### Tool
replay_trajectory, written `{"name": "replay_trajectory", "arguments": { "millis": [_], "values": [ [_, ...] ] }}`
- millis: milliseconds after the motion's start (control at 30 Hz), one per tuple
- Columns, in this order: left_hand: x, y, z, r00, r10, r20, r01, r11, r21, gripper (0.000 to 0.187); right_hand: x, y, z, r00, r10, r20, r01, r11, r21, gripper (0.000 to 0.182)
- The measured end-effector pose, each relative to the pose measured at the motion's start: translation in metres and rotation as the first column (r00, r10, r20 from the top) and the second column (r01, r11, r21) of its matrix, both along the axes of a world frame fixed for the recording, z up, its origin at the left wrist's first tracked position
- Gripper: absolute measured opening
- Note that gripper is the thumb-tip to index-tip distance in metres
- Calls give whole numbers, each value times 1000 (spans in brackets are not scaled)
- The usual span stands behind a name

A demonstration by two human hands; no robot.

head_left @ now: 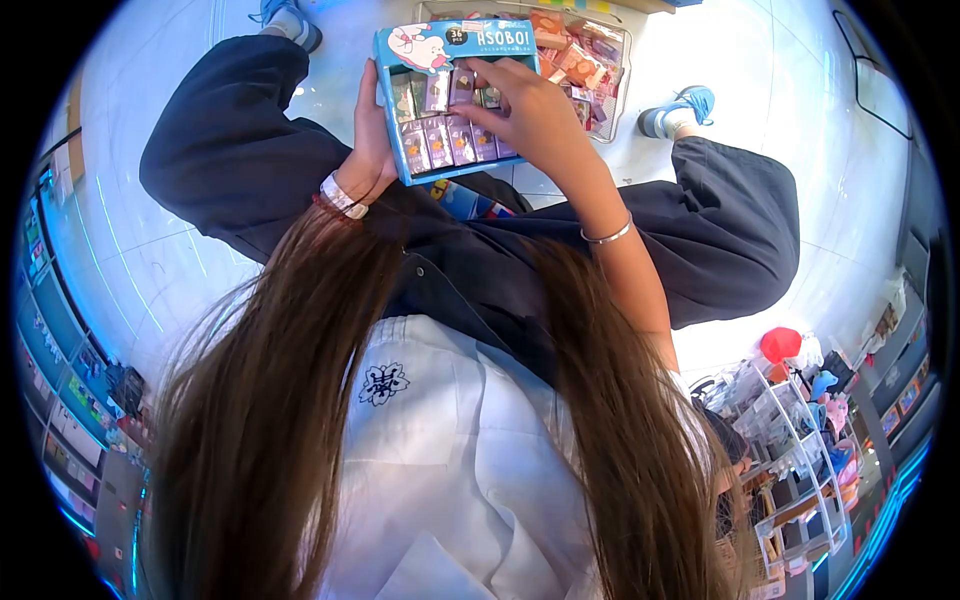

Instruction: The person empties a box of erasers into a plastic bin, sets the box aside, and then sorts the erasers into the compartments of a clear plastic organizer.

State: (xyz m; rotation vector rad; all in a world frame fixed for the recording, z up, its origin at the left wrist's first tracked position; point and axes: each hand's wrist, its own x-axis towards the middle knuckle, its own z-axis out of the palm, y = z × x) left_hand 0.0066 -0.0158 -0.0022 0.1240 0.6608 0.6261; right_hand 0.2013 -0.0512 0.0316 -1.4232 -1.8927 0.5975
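A blue display box [456, 172] with a cartoon character and "ASOBO!" on its raised header is held up, its open front facing me. Inside stand small purple boxes [437, 142] in rows, with some greenish ones [402, 97] at the upper left. My left hand [372, 140] is closed around the left side of the display box. Over its right part reaches my right hand [530, 112], with thumb and index finger bent around a small purple box [462, 86] in the upper row. My palm and other fingers hide the boxes behind them.
Behind the display box, a clear bin [622, 90] of orange and pink packets stands on the white tiled floor [110, 230]. My legs spread to both sides. At right are a white rack [815, 470] with plush toys and part of another person. Shelves line the left.
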Motion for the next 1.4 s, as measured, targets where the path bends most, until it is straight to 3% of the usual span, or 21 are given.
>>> {"name": "replay_trajectory", "arguments": {
  "millis": [267, 367, 433, 500, 567, 633, 667, 700, 767, 833, 867, 900, 967, 1033, 1100, 1167, 1200, 1300, 1367, 1400],
  "values": [
    [2, -3, 7, 1000, 8, -26, -9, 999, -34, 77, 3, -1, 1, 999, 21, 41, -20, 999, -40, 50],
    [3, -2, 12, 999, 40, 15, -39, 998, -51, 78, 11, 3, 12, 999, 19, -29, -22, 991, -135, 49],
    [2, 2, 12, 999, 42, -2, -42, 999, -23, 79, 33, 12, 22, 965, -52, -258, 17, 991, -134, 43],
    [-2, 3, 4, 999, 43, 16, -42, 999, -8, 79, 43, 15, 19, 954, -35, -299, 10, 996, -85, 41],
    [-3, 4, 7, 996, 70, -56, -70, 998, 8, 78, 78, 18, 24, 870, -129, -475, 19, 973, -230, 42],
    [-7, 4, 2, 994, 89, -60, -88, 996, 8, 77, 114, 21, 9, 856, -341, -388, 186, 904, -385, 40],
    [-13, 5, -5, 987, 100, 125, -100, 995, -8, 70, 120, 21, 3, 848, -352, -397, 194, 902, -386, 40],
    [-16, 5, -10, 945, 111, 307, -108, 994, -27, 64, 135, 21, -15, 911, -402, -96, 349, 873, -341, 46],
    [-16, 3, -7, 939, 107, 327, -106, 994, -20, 63, 150, 16, -45, 887, -332, 320, 428, 852, -302, 53],
    [-15, 3, -7, 937, 108, 333, -106, 994, -24, 63, 152, 10, -94, 927, -214, 308, 352, 782, -515, 55],
    [-16, 3, -10, 937, 108, 333, -106, 994, -24, 63, 156, 10, -107, 921, -245, 303, 368, 799, -475, 52],
    [-16, 4, -14, 925, 104, 366, -80, 994, -81, 71, 154, 11, -117, 906, -90, 413, 337, 745, -576, 60],
    [-16, 3, -9, 913, 109, 393, -59, 989, -137, 79, 148, 7, -135, 910, -18, 414, 316, 676, -665, 57],
    [-9, 2, 10, 993, 91, -76, -94, 995, -36, 80, 141, 6, -142, 915, 15, 403, 284, 685, -671, 55],
    [-11, 2, 4, 994, 101, -50, -103, 994, -30, 80, 134, 4, -147, 916, 40, 399, 263, 690, -674, 53],
    [-11, 3, 2, 994, 106, 9, -105, 994, -40, 79, 125, 5, -152, 904, -3, 427, 255, 806, -534, 52],
    [-11, 3, 2, 994, 107, 10, -106, 994, -41, 79, 121, 6, -146, 920, -2, 391, 237, 797, -556, 50],
    [-13, 3, -2, 995, 103, 11, -103, 994, -45, 78, 123, -2, -178, 927, -29, 375, 218, 853, -474, 50],
    [-17, 4, -14, 946, 103, 309, -79, 993, -88, 78, 119, -4, -190, 928, -53, 369, 232, 858, -459, 44],
    [-17, 3, -14, 946, 102, 308, -79, 993, -89, 78, 117, -4, -191, 929, -77, 363, 245, 862, -445, 39]
  ]
}}
